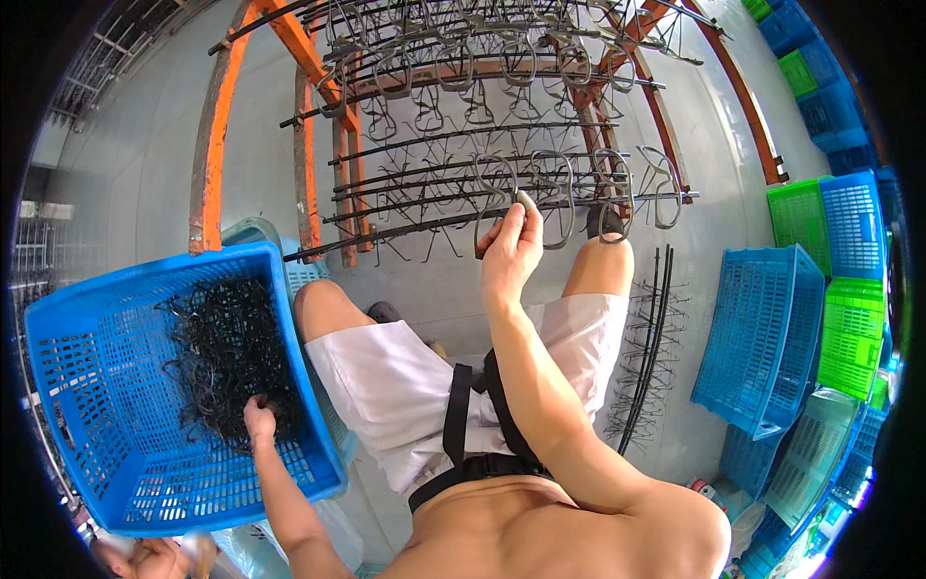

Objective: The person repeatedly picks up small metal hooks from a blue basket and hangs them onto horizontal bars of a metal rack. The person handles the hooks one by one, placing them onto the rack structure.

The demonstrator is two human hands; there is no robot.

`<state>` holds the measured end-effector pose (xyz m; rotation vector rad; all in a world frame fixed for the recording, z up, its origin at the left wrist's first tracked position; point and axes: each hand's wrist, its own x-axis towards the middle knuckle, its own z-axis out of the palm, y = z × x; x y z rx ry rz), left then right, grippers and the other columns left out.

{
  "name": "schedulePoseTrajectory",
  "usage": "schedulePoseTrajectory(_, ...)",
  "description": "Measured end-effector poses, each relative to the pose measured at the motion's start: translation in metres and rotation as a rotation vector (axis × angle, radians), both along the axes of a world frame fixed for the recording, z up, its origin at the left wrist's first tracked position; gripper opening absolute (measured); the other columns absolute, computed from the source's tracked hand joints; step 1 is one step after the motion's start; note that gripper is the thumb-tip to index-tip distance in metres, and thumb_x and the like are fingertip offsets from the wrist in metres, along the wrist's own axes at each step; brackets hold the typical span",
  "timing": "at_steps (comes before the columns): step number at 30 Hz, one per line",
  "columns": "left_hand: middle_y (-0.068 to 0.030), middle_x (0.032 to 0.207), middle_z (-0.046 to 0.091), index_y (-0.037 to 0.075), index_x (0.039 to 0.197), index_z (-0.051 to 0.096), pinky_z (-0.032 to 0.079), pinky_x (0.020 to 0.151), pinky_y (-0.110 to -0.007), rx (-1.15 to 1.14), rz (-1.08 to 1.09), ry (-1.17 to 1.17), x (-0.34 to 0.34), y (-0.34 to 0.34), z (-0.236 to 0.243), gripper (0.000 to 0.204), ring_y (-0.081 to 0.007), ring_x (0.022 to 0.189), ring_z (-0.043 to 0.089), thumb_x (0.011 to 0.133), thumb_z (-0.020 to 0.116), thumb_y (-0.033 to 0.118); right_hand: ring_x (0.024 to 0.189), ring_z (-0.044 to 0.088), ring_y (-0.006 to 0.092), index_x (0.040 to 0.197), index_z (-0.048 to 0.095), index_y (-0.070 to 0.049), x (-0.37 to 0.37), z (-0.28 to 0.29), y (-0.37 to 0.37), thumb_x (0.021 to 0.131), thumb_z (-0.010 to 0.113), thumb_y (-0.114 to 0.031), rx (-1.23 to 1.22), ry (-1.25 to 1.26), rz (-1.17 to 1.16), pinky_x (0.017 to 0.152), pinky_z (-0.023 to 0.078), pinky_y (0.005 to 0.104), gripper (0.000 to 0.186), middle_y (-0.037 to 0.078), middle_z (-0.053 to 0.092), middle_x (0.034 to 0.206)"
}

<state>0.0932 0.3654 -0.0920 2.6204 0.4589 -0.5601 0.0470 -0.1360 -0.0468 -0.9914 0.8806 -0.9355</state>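
Note:
My right hand [513,246] reaches up to a rack, thumb and fingers pinched on a grey looped frame [479,214] by the end of a rod. Similar figure-eight loops [554,198] hang along the same rod to its right. To my left, my left hand [260,421] dips into a blue plastic basket [87,386], at the edge of a tangled pile of thin black pieces [227,338]. Its fingers are curled and partly hidden against the pile, so what they hold cannot be made out.
An orange metal stand [208,154] carries several black rods with wire hooks and grey loops. Two hooked rods [648,347] lie on the floor right of my leg. Blue crates [757,333] and green crates [851,338] stack along the right. Another person [145,558] shows at lower left.

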Motion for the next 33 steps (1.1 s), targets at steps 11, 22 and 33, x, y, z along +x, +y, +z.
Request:
schedulePoseTrajectory(11,-0.0064,0.088,0.059,0.002,0.115,0.050,0.044,0.068,-0.025,-0.425,0.254,-0.490,-0.003,-0.073,0.019,0.030,-0.0119,0.075,0.054,0.093,0.050,0.023,0.044,0.032,0.0031,0.120,0.048,-0.003,-0.002,0.001,-0.006,0.096,0.042,-0.017,0.043,0.003,0.080,0.039,0.030,0.0199,0.028,-0.004,0.040,0.056)
schedulePoseTrajectory(22,-0.0069,0.103,0.055,0.001,0.122,0.044,0.044,0.080,-0.026,-0.398,0.071,-0.230,-0.020,-0.068,0.019,0.048,-0.0137,0.091,0.052,0.078,0.061,0.000,0.044,0.034,0.0065,0.127,0.045,-0.007,0.001,0.000,0.002,0.097,0.040,-0.021,0.041,-0.005,0.068,0.037,0.035,0.0241,0.033,-0.002,0.037,0.060)
schedulePoseTrajectory(33,-0.0061,0.103,0.051,0.007,0.130,0.039,0.045,0.075,-0.023,-0.694,0.454,-0.648,-0.020,-0.067,0.024,0.053,-0.0110,0.084,0.050,0.081,0.059,-0.001,0.047,0.033,0.0048,0.127,0.046,-0.005,0.000,-0.002,0.002,0.097,0.041,-0.020,-0.038,0.005,0.135,0.042,0.032,0.0213,0.033,-0.004,0.035,0.058)
